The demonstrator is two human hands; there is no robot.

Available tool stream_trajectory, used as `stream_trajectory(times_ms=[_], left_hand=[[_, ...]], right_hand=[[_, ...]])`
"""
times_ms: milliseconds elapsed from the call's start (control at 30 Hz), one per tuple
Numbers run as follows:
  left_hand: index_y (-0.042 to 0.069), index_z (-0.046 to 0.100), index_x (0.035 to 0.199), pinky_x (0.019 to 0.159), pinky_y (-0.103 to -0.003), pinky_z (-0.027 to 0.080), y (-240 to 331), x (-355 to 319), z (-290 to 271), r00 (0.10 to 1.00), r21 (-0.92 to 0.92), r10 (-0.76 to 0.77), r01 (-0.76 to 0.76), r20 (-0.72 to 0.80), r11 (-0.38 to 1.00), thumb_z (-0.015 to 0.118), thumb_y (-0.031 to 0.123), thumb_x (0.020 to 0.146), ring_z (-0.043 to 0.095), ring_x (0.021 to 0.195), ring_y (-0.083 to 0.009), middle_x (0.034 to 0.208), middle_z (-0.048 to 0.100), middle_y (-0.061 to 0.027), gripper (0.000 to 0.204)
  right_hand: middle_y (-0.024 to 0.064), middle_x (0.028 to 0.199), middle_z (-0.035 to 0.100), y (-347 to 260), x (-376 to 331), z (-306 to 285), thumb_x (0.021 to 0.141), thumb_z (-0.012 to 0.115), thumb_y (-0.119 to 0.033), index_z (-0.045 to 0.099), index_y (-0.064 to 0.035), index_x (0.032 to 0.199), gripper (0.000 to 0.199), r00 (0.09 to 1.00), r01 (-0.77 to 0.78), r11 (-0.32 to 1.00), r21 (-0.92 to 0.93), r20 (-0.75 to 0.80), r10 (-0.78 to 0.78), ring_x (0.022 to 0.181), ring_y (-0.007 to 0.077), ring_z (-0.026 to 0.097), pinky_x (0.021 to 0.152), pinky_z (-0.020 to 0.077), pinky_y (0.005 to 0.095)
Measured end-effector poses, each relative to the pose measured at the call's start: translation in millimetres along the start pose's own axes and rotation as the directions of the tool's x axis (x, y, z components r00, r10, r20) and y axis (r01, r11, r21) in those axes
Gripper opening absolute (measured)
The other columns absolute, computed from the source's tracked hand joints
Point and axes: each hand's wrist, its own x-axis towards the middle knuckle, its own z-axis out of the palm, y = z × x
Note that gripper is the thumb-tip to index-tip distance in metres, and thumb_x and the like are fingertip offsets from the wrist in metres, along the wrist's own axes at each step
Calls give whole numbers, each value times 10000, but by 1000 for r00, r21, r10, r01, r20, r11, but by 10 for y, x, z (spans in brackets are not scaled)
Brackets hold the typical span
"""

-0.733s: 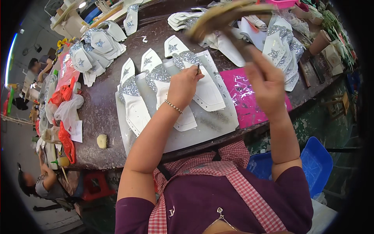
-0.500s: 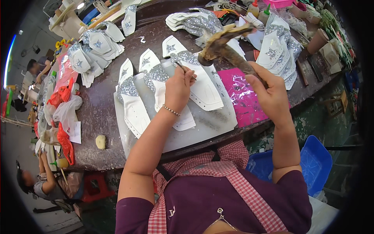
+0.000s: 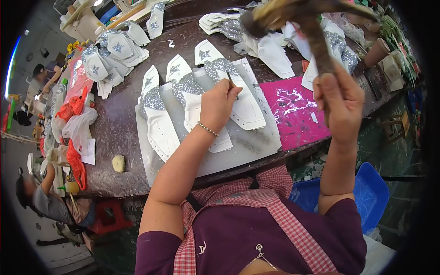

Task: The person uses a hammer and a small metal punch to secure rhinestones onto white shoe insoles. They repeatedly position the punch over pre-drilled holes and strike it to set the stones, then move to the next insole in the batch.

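My left hand (image 3: pixel 219 104) is closed around a thin punch (image 3: pixel 230 79). The punch stands nearly upright over the glitter band of the right-hand white panel (image 3: pixel 248 110). My right hand (image 3: pixel 341 103) grips the handle of a worn hammer (image 3: pixel 293 17), raised well above the table. Beside that panel lie a middle panel (image 3: pixel 187 87) and a left panel (image 3: pixel 160 133), each with a silver glitter band, a star and small holes along the edge. My left forearm partly covers the middle one. All three rest on a pale cutting board (image 3: pixel 215 162).
A magenta sheet (image 3: pixel 298 126) adjoins the board. Stacked panels lie at back left (image 3: pixel 117 48) and back centre (image 3: pixel 224 25); the hammer partly hides more at right. Plastic bags (image 3: pixel 78 123) line the left edge. A blue bin (image 3: pixel 369 192) stands below right. Two people are at left.
The hammer has risen toward the camera and moved right with my right hand. My left hand and the punch have shifted slightly right along the right-hand panel.
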Motion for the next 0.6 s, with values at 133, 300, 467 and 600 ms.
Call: stream_trajectory(times_ms=[133, 300, 467, 600], left_hand=[[20, 567, 849, 603, -427, 502, -9, -27, 46, 983, 62, 186, -185, -6, 981, 675, 195, 913, 651, 674, -348, 774, 669, -161, 215], [19, 543, 877, 592, -451, 497, -124, -81, 85, 983, 66, 179, -177, -40, 982, 632, 190, 941, 641, 687, -384, 808, 664, -182, 203], [18, 560, 960, 739, -314, 586, -43, -77, -245, 956, -646, -277, 272, 97, 713, 502, 188, 1045, 710, 822, -183, 906, 711, -103, 199], [29, 586, 1036, 836, -307, 565, -351, -229, -996, 982, -606, -145, 44, -119, 795, 519, 180, 1037, 692, 878, -156, 944, 712, -98, 165]], right_hand=[[-19, 755, 604, 72, -52, 91, 995, 598, -155, 615, 32, 1281, 342, 994, 96, 995, 2, -44, -96, 587, 38, 468, 514, 357, 193], [111, 820, 674, 143, -42, 64, 917, 656, -83, 647, 4, 1198, 294, 979, 59, 794, -606, 192, 74, 646, 119, 565, 615, 462, 291], [127, 821, 661, 446, -353, -132, 890, 695, -133, 668, -28, 1190, 319, 1000, -14, 804, -595, -30, -5, 689, 217, 610, 673, 482, 352], [134, 938, 655, 759, -618, -427, 865, 698, -128, 666, -38, 1213, 361, 992, -38, 283, -959, -2, 129, 807, 305, 627, 740, 500, 402]])
